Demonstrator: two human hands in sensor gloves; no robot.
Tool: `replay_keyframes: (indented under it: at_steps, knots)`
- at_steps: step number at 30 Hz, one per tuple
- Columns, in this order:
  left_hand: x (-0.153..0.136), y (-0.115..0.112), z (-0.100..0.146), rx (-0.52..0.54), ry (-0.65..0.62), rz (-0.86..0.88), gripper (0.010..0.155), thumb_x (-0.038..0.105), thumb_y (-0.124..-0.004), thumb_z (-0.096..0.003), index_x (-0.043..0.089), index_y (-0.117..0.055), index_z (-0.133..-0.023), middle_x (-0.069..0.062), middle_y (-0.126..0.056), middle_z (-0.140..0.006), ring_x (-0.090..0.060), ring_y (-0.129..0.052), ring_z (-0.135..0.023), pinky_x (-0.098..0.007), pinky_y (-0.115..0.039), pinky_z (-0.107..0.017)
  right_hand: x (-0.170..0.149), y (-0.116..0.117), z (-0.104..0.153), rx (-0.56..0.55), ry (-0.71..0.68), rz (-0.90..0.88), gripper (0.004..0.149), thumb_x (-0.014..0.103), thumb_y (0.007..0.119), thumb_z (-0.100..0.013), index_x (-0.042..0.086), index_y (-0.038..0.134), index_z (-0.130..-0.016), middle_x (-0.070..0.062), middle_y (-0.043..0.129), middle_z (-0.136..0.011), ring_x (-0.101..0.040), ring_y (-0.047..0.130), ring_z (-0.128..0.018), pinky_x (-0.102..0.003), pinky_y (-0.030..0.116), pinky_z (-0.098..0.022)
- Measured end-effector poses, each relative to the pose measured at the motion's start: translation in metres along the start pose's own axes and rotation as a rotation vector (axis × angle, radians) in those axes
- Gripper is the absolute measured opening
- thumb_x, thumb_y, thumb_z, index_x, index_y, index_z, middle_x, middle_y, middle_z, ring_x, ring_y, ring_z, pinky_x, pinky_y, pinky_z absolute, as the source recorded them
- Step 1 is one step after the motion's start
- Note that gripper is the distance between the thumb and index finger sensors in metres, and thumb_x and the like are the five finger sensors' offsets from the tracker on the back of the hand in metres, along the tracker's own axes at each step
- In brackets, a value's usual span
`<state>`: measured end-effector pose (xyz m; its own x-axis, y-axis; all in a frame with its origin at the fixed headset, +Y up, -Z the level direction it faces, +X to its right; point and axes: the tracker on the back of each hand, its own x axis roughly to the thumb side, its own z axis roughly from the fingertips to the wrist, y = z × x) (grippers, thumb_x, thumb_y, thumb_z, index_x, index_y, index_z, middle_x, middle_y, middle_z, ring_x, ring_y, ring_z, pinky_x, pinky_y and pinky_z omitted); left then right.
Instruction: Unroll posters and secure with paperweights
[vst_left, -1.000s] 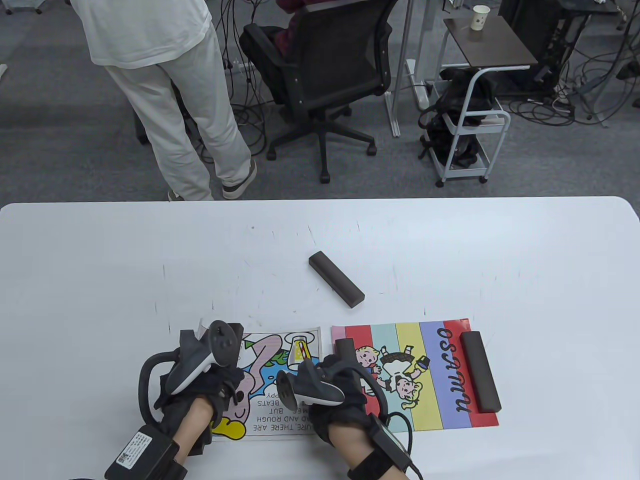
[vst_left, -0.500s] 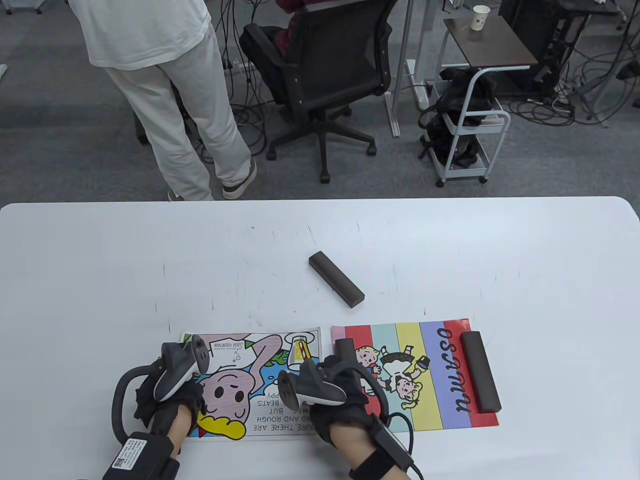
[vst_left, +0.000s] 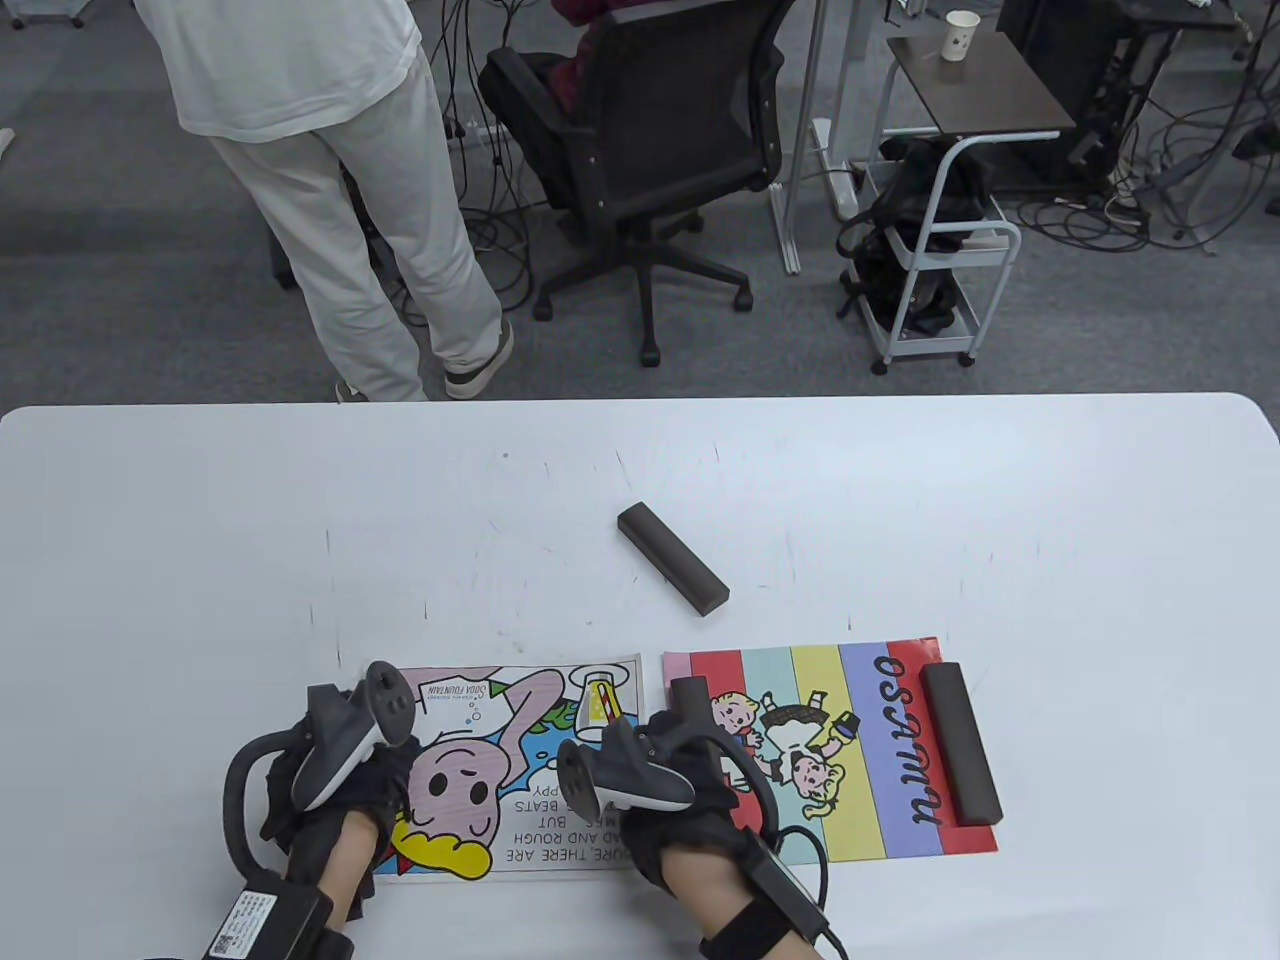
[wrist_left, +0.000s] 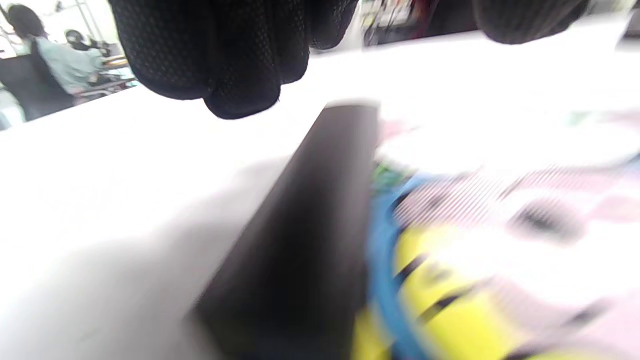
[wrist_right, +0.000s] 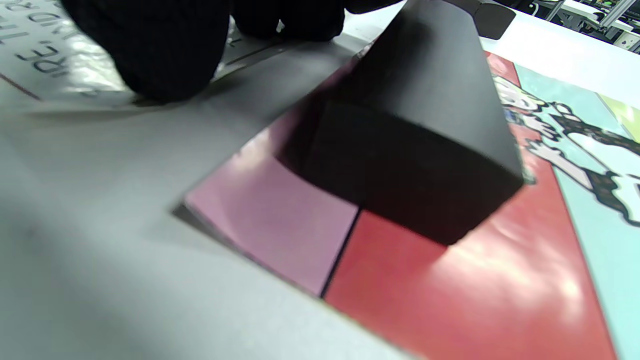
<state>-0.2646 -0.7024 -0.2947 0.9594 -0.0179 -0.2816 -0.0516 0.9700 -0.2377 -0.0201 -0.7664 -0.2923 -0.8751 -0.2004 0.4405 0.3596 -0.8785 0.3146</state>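
- The left hand (vst_left: 330, 770) covers the left end of the cartoon poster (vst_left: 520, 760) on the white tabletop (vst_left: 200, 520). Only the left wrist view shows a dark bar (wrist_left: 300, 225) lying along that edge under the gloved fingers (wrist_left: 220, 60); whether they grip it, I cannot tell.
- The right hand (vst_left: 650, 775) rests at the seam between the 2 posters, fingers (wrist_right: 150, 50) pressing the glossy lettered paper, holding nothing.
- The striped poster (vst_left: 850, 750) lies flat just beside it, a matte rectangular block (wrist_right: 415, 150) on its left end and another (vst_left: 960, 742) on its right.
- 1 spare block (vst_left: 672, 558) lies apart, further back.
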Motion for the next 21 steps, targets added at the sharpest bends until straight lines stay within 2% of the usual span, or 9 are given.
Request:
replay_keyframes:
  at_steps: [4,7,13,21]
  knots:
    - [0.010,0.027,0.017,0.127,-0.193,0.307,0.080,0.060,-0.069,-0.0427,0.014,-0.051,-0.105,-0.018,-0.062,-0.105,-0.039,-0.079,-0.092,-0.050,-0.076,-0.061,0.000,0.001,0.000,-0.002,-0.002,-0.003,0.075,0.042,0.080,-0.036,0.022,0.046,-0.099,-0.010,0.044,-0.111,-0.036,0.037,-0.103,-0.054,0.041,-0.073]
    - [0.018,0.025,0.025,0.155,-0.325,0.453,0.080,0.061,-0.068,-0.0433,0.015,-0.049,-0.106,-0.017,-0.058,-0.108,-0.041,-0.073,-0.096,-0.052,-0.072,-0.064,-0.001,0.001,0.000,-0.003,-0.004,-0.009,0.075,0.042,0.080,-0.036,0.023,0.046,-0.099,-0.010,0.044,-0.111,-0.036,0.037,-0.103,-0.054,0.042,-0.073]
    - [0.039,-0.009,0.032,0.095,-0.533,0.649,0.082,0.064,-0.066,-0.0441,0.016,-0.048,-0.107,-0.017,-0.056,-0.109,-0.042,-0.068,-0.099,-0.054,-0.069,-0.066,-0.002,0.002,-0.001,-0.009,-0.007,-0.022,0.075,0.042,0.080,-0.036,0.023,0.046,-0.099,-0.010,0.044,-0.111,-0.036,0.037,-0.103,-0.054,0.042,-0.073]
    - [0.042,-0.044,0.031,0.065,-0.588,0.697,0.082,0.066,-0.066,-0.0434,0.014,-0.051,-0.106,-0.019,-0.059,-0.107,-0.043,-0.072,-0.096,-0.054,-0.071,-0.064,-0.006,0.004,0.000,-0.031,-0.028,-0.045,0.075,0.042,0.080,-0.035,0.023,0.047,-0.099,-0.010,0.045,-0.111,-0.036,0.038,-0.103,-0.054,0.042,-0.072]
